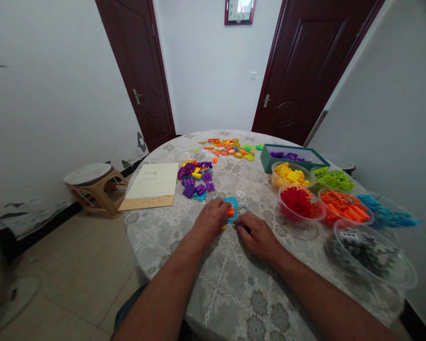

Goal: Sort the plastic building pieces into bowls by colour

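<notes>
My left hand rests on the round table with its fingers curled around a small cluster of plastic building pieces, blue with an orange piece in it. My right hand lies just to the right of that cluster, fingers bent and pressed to the cloth, its fingertips close to the blue piece. What the right fingers hold, if anything, is hidden. A purple, yellow and blue assembly lies beyond my left hand.
Clear bowls on the right hold yellow, red, orange, green, blue and grey pieces. A teal box, loose pieces, papers. A stool stands left.
</notes>
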### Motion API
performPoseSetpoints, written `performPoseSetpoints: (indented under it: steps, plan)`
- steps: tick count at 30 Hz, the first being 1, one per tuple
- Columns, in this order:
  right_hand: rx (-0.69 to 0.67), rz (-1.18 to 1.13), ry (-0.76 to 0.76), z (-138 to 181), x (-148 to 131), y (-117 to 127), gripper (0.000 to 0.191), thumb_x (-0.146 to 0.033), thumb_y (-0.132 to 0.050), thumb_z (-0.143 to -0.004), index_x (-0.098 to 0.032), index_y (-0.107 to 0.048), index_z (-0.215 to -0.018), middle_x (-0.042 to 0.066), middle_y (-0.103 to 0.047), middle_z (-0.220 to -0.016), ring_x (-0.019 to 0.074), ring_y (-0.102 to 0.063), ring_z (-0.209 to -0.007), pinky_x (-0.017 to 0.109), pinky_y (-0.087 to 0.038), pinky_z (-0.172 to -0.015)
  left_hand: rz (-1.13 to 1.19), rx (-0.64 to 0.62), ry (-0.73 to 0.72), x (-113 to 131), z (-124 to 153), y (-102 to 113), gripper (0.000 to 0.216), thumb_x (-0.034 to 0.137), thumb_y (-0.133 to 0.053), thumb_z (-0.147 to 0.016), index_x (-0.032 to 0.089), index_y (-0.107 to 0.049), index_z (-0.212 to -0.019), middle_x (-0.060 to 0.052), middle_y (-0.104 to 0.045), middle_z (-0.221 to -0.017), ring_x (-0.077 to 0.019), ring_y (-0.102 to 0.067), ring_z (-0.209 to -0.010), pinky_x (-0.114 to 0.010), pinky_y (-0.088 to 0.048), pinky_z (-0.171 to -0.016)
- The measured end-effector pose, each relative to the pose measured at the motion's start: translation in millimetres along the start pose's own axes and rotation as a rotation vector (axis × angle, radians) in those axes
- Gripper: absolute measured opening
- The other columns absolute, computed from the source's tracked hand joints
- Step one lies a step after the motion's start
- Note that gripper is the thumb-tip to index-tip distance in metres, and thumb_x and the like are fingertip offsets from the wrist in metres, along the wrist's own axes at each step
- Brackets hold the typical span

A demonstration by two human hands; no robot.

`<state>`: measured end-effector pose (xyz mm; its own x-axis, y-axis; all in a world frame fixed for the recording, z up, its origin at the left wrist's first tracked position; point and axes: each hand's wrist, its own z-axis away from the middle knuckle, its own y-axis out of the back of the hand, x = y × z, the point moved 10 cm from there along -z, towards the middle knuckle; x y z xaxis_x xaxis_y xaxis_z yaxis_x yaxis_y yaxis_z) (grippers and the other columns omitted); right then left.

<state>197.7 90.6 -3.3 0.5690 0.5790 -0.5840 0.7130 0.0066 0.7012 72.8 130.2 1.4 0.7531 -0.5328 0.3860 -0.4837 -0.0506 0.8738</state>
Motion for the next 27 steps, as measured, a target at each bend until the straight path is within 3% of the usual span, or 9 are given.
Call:
performPoseSetpoints:
  steps: [7, 15, 19, 23, 27]
  plan:
    - [-0.003, -0.017, -0.013, 1.5, 3.8, -2.1, 0.018, -0.013, -0.055, -0.095, -0.023, -0.068, -0.102, 0.004, -0.068, -0.096, 0.0209, -0.066, -0.09, 0.035, -0.051, -0.083, 0.029, -0.001, 0.009, -2.3, -0.2, -4.4, 0.024, 0.021, -0.054, -0.101, 0.02, -0.07, -0.119, -0.011, -0.066, -0.114, -0.0229, -0.066, -0.105, -0.036, -0.054, -0.094]
    - [0.014, -0.056, -0.025, 1.5, 6.7, -1.1, 0.018, -0.018, -0.054, -0.097, -0.023, -0.07, -0.103, 0.005, -0.07, -0.098, 0.0208, -0.066, -0.093, 0.035, -0.052, -0.086, 0.147, 0.136, -0.01, -7.5, -1.5, 5.5, 0.033, 0.013, -0.061, -0.093, 0.02, -0.069, -0.124, -0.009, -0.068, -0.113, -0.0216, -0.066, -0.107, -0.035, -0.054, -0.097]
    - [0.096, -0.169, -0.17, 3.8, 22.7, 6.8, 0.031, -0.027, -0.058, -0.099, -0.024, -0.068, -0.128, 0.006, -0.072, -0.112, 0.0197, -0.066, -0.09, 0.034, -0.053, -0.084, 0.376, 0.215, 0.041, -3.6, -0.5, 22.8, 0.04, 0.012, -0.066, -0.086, 0.018, -0.073, -0.125, -0.008, -0.073, -0.109, -0.0201, -0.067, -0.099, -0.036, -0.054, -0.096]
    - [0.177, -0.377, -0.306, 9.9, 37.9, 11.1, 0.059, -0.035, -0.062, -0.099, -0.026, -0.048, -0.155, 0.006, -0.07, -0.119, 0.0171, -0.065, -0.082, 0.031, -0.053, -0.076, 0.766, 0.08, 0.15, 13.0, 3.4, 17.4, 0.041, 0.023, -0.068, -0.087, 0.021, -0.076, -0.127, -0.006, -0.078, -0.113, -0.0188, -0.07, -0.095, -0.032, -0.056, -0.091]
    - [0.138, -0.53, -0.264, 8.7, 33.4, 6.6, 0.048, -0.041, -0.061, -0.101, -0.024, -0.057, -0.146, 0.004, -0.072, -0.103, 0.0194, -0.065, -0.085, 0.031, -0.053, -0.074, 1.065, -0.043, 0.213, 31.9, 9.4, 9.7, 0.04, 0.026, -0.071, -0.083, 0.019, -0.079, -0.122, -0.005, -0.079, -0.11, -0.0201, -0.072, -0.095, -0.031, -0.056, -0.088]
